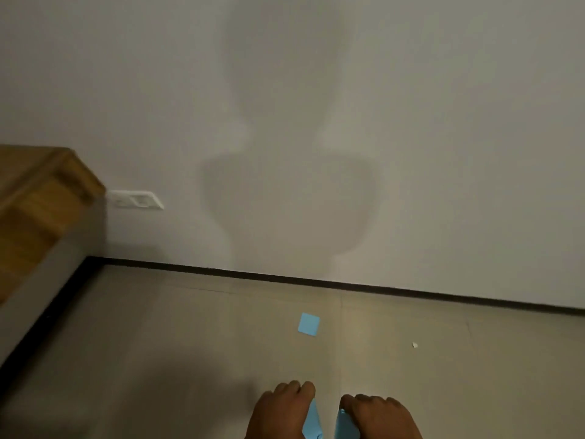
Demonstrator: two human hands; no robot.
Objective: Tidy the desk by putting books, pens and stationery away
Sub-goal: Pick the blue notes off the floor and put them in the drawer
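Pinching blue paper sheets (311, 419) in left hand (280, 410) and right hand (378, 416). For blue sticky note (309, 324) on floor (190, 343): likely featherlight, limp; peel up by a corner.

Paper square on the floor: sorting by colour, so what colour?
The paper square is light blue; head view.

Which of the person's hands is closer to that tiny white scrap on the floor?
Right. The right hand, gripping a blue pad, is just below-left of the white scrap; the left hand, holding blue paper, lies further left, beyond the right hand.
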